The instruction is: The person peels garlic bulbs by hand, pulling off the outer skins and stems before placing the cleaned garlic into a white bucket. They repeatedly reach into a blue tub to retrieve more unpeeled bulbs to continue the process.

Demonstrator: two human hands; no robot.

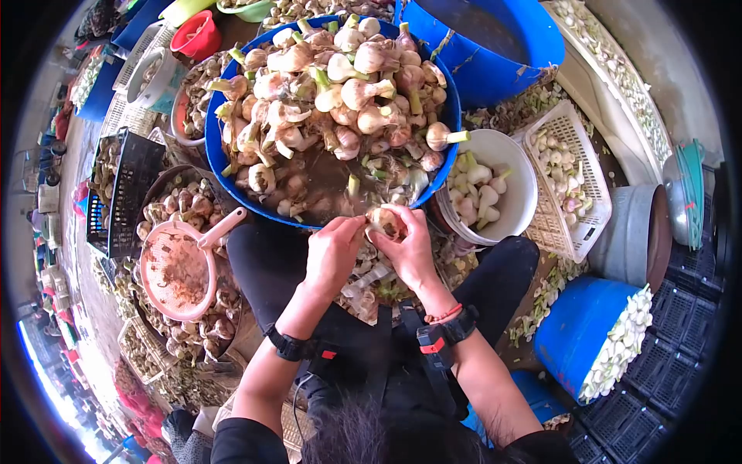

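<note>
Nearest, black wrist straps circle both forearms, and the right one has an orange-red band beside it. Just past them, the left grip and the right grip meet above the lap. The right grip is curled around a garlic bulb, with its fingers pressed against the skin. The left grip pinches the bulb's left side between thumb and fingertips. Under both grips lies a heap of peelings.

Left of the left grip, a pink strainer rests on a pan of unpeeled bulbs, its handle pointing toward the grips. Right of the right grip stands a white bucket holding peeled garlic, and beyond it is a white basket. Just beyond the held bulb, a blue tub is heaped with stalked garlic. Farther off, beyond the right grip, stands a second blue tub.
</note>
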